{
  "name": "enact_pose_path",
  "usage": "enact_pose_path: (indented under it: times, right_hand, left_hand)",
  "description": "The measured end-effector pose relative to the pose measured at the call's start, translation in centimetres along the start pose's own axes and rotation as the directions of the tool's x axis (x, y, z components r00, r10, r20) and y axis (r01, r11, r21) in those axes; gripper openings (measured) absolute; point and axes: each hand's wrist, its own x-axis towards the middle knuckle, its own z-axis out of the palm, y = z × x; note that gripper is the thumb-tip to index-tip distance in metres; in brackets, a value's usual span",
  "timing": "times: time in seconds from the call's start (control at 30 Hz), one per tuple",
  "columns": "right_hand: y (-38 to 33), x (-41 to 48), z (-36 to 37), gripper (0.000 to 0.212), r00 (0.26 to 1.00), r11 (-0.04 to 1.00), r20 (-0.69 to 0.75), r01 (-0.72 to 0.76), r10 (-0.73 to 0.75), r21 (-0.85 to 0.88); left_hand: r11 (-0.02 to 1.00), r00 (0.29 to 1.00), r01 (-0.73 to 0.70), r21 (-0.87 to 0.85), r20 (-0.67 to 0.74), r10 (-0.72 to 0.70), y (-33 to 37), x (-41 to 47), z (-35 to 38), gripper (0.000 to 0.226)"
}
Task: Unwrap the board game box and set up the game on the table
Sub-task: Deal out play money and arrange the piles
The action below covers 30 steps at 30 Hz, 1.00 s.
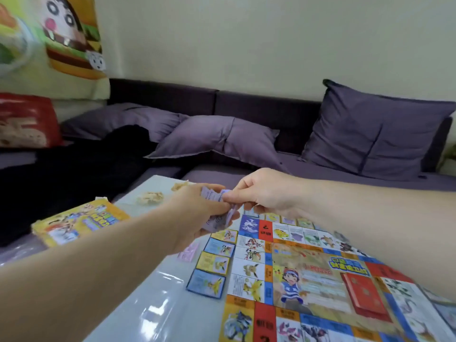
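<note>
Nearest, the board [308, 280] lies under the right forearm, with cards [214, 265] below the left hand [195, 218], which grips purple notes [216, 223]. The right hand [261, 191] pinches one. The box [81, 223] sits further left, and crumpled paper [150, 197] and cushions [217, 139] lie beyond.

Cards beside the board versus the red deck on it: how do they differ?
The cards lie spread in a column on the table, left of the board; the red deck sits stacked on the board's middle. The cards show pictures in blue or yellow borders; the red deck is mostly red. Both lie flat.
</note>
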Motion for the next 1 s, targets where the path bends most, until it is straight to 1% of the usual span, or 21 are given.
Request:
enact_pose_path:
  times: [0.07,0.13,0.2,0.27,0.33,0.43,0.53,0.63,0.7,0.8,0.93,0.97,1.0]
  right_hand:
    - [-1.6,0.4,1.5,0.023,0.999,0.999,0.039,0.036,-0.035,-0.037]
    - [-2.6,1.4,2.9,0.021,0.998,0.998,0.048,0.047,-0.045,-0.041]
    - [-2.8,2.6,4.3,0.019,0.999,0.999,0.032,0.028,-0.027,-0.042]
    - [-2.0,4.0,5.6,0.020,1.000,0.996,0.011,-0.008,0.009,-0.089]
    - [-0.7,5.3,6.9,0.020,0.998,0.984,0.006,-0.058,0.060,-0.166]
    - [1.7,6.9,9.2,0.025,0.994,0.951,0.008,-0.100,0.107,-0.291]
    - [3.6,8.4,10.8,0.024,0.996,0.945,-0.026,-0.086,0.082,-0.315]
    - [4.8,9.2,11.0,0.030,0.995,0.930,-0.083,-0.086,0.060,-0.356]
    - [4.9,8.9,10.4,0.031,0.990,0.933,-0.134,-0.082,0.037,-0.350]
    - [3.6,7.0,9.1,0.024,0.990,0.959,-0.139,-0.029,-0.011,-0.281]
    - [0.5,2.0,7.5,0.014,0.979,0.971,-0.123,0.136,-0.162,-0.195]
    - [-0.2,0.4,7.1,0.015,0.970,0.962,-0.123,0.181,-0.209,-0.205]
    - [-0.8,-1.3,6.7,0.021,0.962,0.949,-0.110,0.219,-0.248,-0.229]
  left_hand:
    - [1.000,1.000,0.011,0.021,-0.013,-0.010,0.2,-1.1,-1.9,0.014]
    - [1.000,0.998,0.008,0.011,-0.066,-0.007,0.3,-1.8,-3.9,0.016]
    - [0.999,0.989,-0.014,-0.031,-0.145,0.009,0.3,-2.1,-6.1,0.017]
    - [0.997,0.980,-0.044,-0.071,-0.199,0.029,0.2,-2.5,-8.3,0.016]
    - [0.994,0.975,-0.056,-0.093,-0.219,0.034,-0.2,-2.8,-10.2,0.016]
    - [0.996,0.969,-0.026,-0.087,-0.247,0.004,-1.3,-2.8,-12.3,0.015]
    - [0.995,0.964,0.007,-0.098,-0.266,-0.032,-2.7,-2.1,-13.1,0.015]
    - [0.992,0.961,0.034,-0.122,-0.268,-0.066,-3.7,-1.4,-13.1,0.014]
    - [0.988,0.961,0.054,-0.147,-0.260,-0.091,-3.9,-1.1,-12.6,0.014]
    - [0.979,0.958,0.083,-0.185,-0.255,-0.129,-3.3,-1.2,-11.1,0.014]
    - [0.972,0.964,0.127,-0.197,-0.206,-0.168,-1.8,-2.7,-7.8,0.017]
    - [0.972,0.966,0.135,-0.193,-0.191,-0.172,-1.3,-3.3,-6.7,0.017]
    - [0.971,0.969,0.139,-0.194,-0.176,-0.174,-0.9,-3.9,-5.7,0.017]
